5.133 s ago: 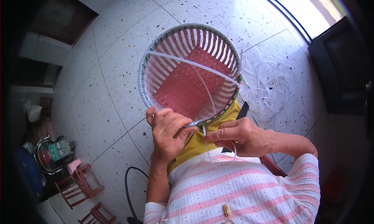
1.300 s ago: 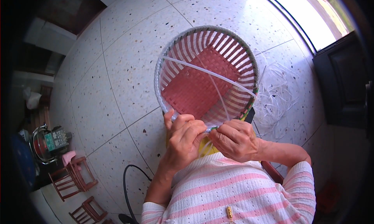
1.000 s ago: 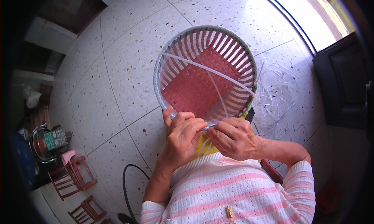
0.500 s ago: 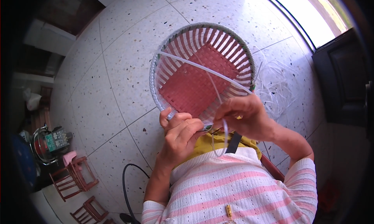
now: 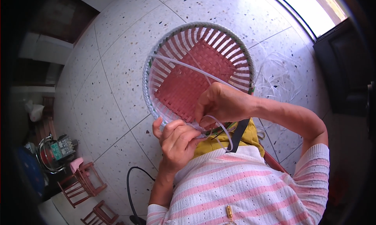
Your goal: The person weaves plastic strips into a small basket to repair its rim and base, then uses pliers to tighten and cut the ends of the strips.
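Note:
A round woven basket [image 5: 188, 84] with a red base, red slatted sides and a pale braided rim tilts against my lap. My left hand [image 5: 175, 142] grips the near rim, its thumb side against the edge and one finger raised. Just right of it, my right hand [image 5: 219, 103] pinches a thin white plastic strip [image 5: 226, 132] at the inside of the rim; the strip loops down toward my waist. Its fingertips are partly hidden. Another length of white strip [image 5: 184, 64] stretches across the basket's opening from the left rim to behind my right hand.
Loose white strips [image 5: 278, 78] lie tangled on the speckled tile floor to the right. Small wooden chairs [image 5: 84, 182] and a metal-framed device [image 5: 55, 152] stand at lower left. A black cable [image 5: 128, 186] curves beside me. A dark door [image 5: 344, 72] is at right.
My right hand has moved left and inward, over the basket's near rim beside my left hand. The basket has shifted slightly left. My left hand keeps its hold.

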